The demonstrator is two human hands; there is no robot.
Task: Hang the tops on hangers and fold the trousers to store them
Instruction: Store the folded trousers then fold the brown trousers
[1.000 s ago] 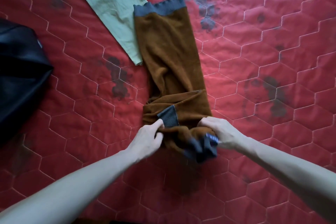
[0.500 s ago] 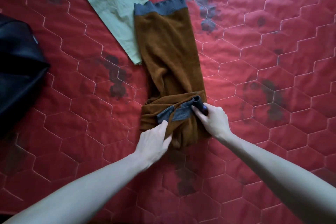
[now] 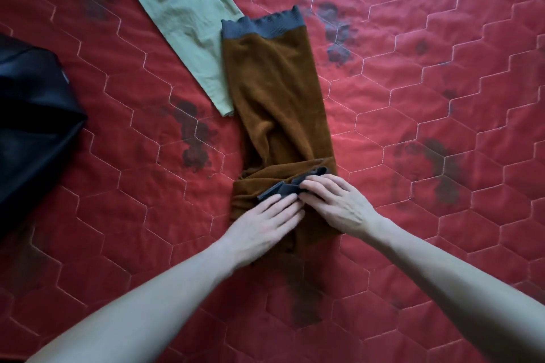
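Under everything lies the red quilt, stitched in hexagons and blotched with dark stains. At the left edge of the frame sits a black bag, smooth and faintly shiny. A pale green garment of thin, slightly crinkled cloth runs from the top of the frame down toward the centre, its end just beside the brown trousers.

Those trousers are my job now: soft, fuzzy brown fabric with a ribbed grey waistband at the far end. Their long axis runs from just above centre down toward me, and the near end is already doubled up onto itself, with the grey cuffs lying on the fold.

My right hand rests on the cuffs, fingers fairly straight and close together, pressing them flat. My left hand lies flat just beside it, fingers straight and together on the folded brown cloth. Both hands sit on the near end, the right slightly farther up; the unfolded length stretches away from my fingertips, so I judge the next fold goes forward, toward the waistband.
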